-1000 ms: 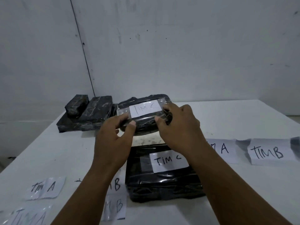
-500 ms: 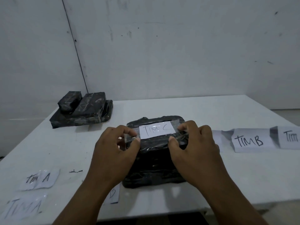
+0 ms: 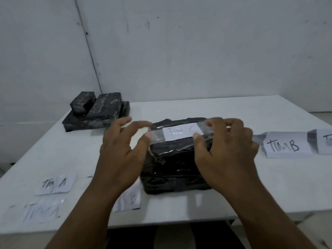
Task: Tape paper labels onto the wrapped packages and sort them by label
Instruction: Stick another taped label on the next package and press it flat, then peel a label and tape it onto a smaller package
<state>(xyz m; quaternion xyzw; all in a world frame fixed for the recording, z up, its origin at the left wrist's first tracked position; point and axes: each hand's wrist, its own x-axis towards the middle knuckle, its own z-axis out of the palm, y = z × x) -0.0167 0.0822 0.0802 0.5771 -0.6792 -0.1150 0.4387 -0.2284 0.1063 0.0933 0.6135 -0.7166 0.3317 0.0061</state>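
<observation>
Two black wrapped packages are stacked at the middle of the white table [image 3: 206, 108]. The top package [image 3: 177, 147] carries a taped white "TIM C" label [image 3: 181, 133] and lies on the lower package [image 3: 176, 180]. My right hand [image 3: 228, 151] holds the top package's right end, thumb at the label's right edge and fingers curled over the far edge. My left hand [image 3: 122, 153] is just left of the package with fingers spread. Its thumb tip is at the tape's left end, and the hand is blurred.
A pile of unlabelled black packages [image 3: 97, 112] sits at the back left. Loose paper labels lie on the table: "TIM B" [image 3: 284, 145] and another slip [image 3: 321, 142] at the right, "TIM A" [image 3: 57, 183], "TIMA" [image 3: 43, 211] and a "B" slip [image 3: 129, 198] at the front left.
The "TIM C" package came down from the air onto the other "TIM C" package. My left hand has since opened and drawn away from its left end.
</observation>
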